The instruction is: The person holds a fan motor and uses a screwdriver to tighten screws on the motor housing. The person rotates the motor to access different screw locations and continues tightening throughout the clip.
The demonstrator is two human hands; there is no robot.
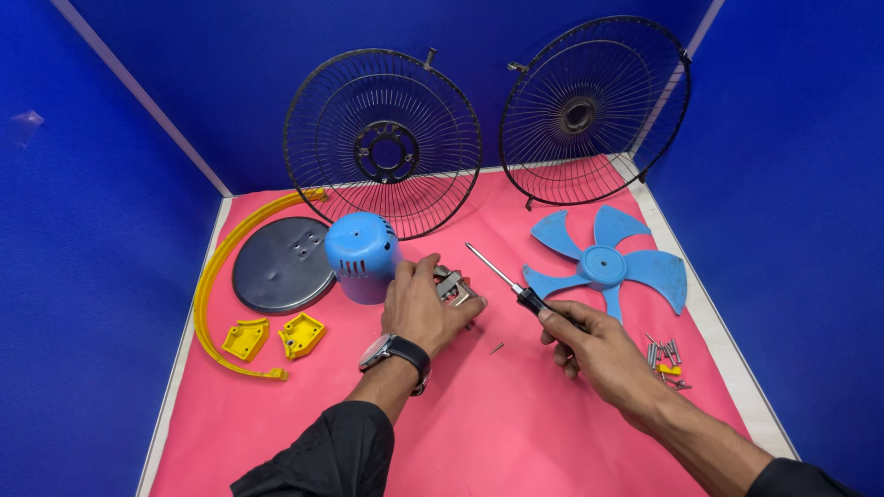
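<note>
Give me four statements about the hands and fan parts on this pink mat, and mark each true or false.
1. The right hand holds a screwdriver. True.
2. The left hand rests on the blue fan blade. False: it grips a small metal part beside the blue motor cover.
3. Both wire fan guards lie flat on the mat. False: they stand leaning against the blue back wall.
4. Loose screws lie near the right hand. True.

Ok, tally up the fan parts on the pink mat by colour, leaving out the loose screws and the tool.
Black: 3, two wire grilles and a round base plate
Blue: 2, the motor cover and the fan blade
Yellow: 3, the curved rim strip and two small brackets
Total: 8
</note>
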